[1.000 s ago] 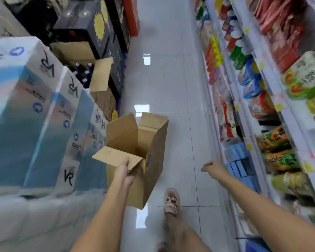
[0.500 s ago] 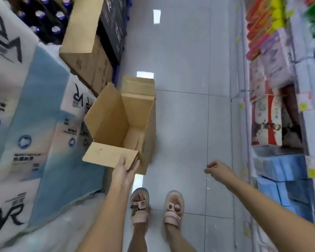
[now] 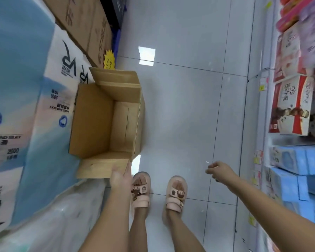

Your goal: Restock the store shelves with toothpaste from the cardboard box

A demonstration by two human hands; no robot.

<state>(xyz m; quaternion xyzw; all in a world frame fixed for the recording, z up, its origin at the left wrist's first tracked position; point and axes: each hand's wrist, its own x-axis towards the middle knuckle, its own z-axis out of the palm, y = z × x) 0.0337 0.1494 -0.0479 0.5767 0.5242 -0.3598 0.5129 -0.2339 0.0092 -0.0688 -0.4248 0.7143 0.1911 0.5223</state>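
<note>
An open brown cardboard box sits low against the stacked packs on the left, its flaps spread. Its inside shows only bare cardboard, and I see no toothpaste in it. My left hand holds the near flap at its right corner, thumb along the edge and fingers hidden beneath. My right hand hangs over the floor between the box and the store shelves, fingers loosely curled and holding nothing.
Large blue-and-white wrapped packs and brown cartons line the left side. The shelves on the right carry red-and-white boxes and blue boxes. My feet in pink sandals stand on the grey tiled floor.
My view has tipped down toward my feet. The box, held by its near flap, has come lower and now sits upright beside the packs. My right hand has barely moved.
</note>
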